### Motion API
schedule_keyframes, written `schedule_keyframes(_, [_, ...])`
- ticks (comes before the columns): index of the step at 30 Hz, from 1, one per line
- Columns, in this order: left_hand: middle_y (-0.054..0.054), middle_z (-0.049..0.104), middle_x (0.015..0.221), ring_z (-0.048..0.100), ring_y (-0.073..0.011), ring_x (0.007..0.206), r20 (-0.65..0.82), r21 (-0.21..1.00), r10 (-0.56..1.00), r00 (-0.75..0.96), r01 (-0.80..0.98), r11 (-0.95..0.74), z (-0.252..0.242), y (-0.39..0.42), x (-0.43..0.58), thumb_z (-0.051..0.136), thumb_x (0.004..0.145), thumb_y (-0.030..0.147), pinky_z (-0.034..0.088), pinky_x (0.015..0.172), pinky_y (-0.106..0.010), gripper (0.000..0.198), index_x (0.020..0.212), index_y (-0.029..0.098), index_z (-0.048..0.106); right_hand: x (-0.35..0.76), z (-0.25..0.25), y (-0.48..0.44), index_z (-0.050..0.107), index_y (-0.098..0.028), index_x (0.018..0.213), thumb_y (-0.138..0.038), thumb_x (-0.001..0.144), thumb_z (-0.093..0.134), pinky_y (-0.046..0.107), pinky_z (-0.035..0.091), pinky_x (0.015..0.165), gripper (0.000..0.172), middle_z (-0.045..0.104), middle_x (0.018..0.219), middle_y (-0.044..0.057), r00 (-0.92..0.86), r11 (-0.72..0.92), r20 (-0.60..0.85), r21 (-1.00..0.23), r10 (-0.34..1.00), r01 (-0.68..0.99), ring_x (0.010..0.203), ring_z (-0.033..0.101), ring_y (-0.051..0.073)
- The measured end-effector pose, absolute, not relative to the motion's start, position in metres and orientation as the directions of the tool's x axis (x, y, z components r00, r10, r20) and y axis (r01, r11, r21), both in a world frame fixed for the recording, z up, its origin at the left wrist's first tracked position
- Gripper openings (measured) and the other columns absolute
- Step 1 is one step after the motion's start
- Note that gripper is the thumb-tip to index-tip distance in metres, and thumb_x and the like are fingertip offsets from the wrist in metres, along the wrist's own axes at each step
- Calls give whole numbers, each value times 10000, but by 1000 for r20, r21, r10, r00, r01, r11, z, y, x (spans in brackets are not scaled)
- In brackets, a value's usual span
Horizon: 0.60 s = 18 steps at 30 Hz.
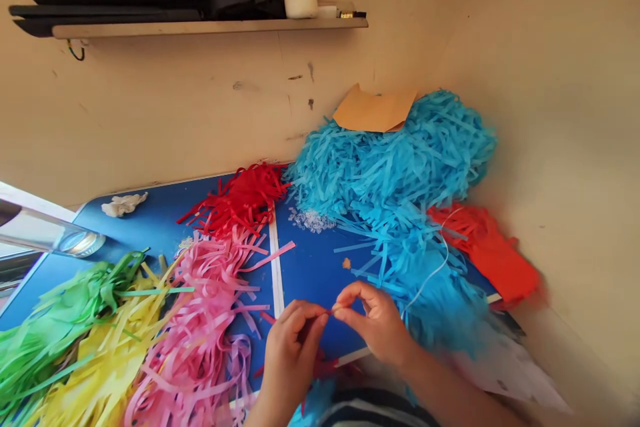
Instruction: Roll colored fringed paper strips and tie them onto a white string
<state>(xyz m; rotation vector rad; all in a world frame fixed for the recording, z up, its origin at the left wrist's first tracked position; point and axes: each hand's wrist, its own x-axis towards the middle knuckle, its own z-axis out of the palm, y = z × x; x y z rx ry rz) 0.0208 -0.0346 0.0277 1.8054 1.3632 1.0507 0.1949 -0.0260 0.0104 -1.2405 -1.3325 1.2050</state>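
Above the front part of the blue table, my left hand (295, 340) and my right hand (375, 320) meet fingertip to fingertip. Each one pinches thumb against forefinger. A thin reddish strip, apparently paper, shows between the fingertips, mostly covered by them. Below and beside my hands, red paper strips (326, 367) stick out, partly hidden by my left hand. A large heap of light blue paper fringe (400, 167) lies to the right of my hands and behind them. A white cord (434, 273) curves down over it near my right wrist.
Pink fringe (200, 307), yellow fringe (110, 347), green fringe (65, 300) and red fringe (245, 197) lie leftward on the table (320, 273). Clear beads (313, 220) sit behind my hands. Orange-red paper (500, 253) is at right. A glass (60, 233) stands left; a shelf (210, 28) hangs above.
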Motion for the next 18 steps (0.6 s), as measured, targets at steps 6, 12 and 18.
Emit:
schedule_keyframes(6, [-7, 672, 790, 643, -123, 689, 234, 775, 942, 239, 539, -330, 30, -37, 14, 539, 934, 228, 495, 613, -213, 154, 844, 225, 664, 195, 13, -29, 667, -217, 814, -178, 793, 691, 260, 484, 758, 51, 687, 787, -18, -134, 81, 53, -974, 990, 212, 765, 637, 145])
schedule_keyframes(12, [-1, 665, 732, 619, -161, 666, 359, 621, 914, 190, 683, -385, 26, -46, 19, 565, 906, 215, 475, 628, -279, 122, 812, 228, 642, 193, 18, -32, 649, -206, 780, -184, 806, 665, 264, 473, 749, 37, 673, 760, -14, -139, 74, 40, -965, 990, 252, 761, 626, 149])
schedule_keyframes(18, [-17, 703, 775, 643, -172, 716, 369, 644, 911, 184, 656, -393, 26, -52, 22, 567, 911, 235, 513, 660, -286, 107, 858, 231, 660, 194, 17, -35, 627, -208, 869, -192, 864, 590, 269, 474, 795, 40, 660, 844, -4, -223, 70, 29, -981, 974, 182, 820, 617, 150])
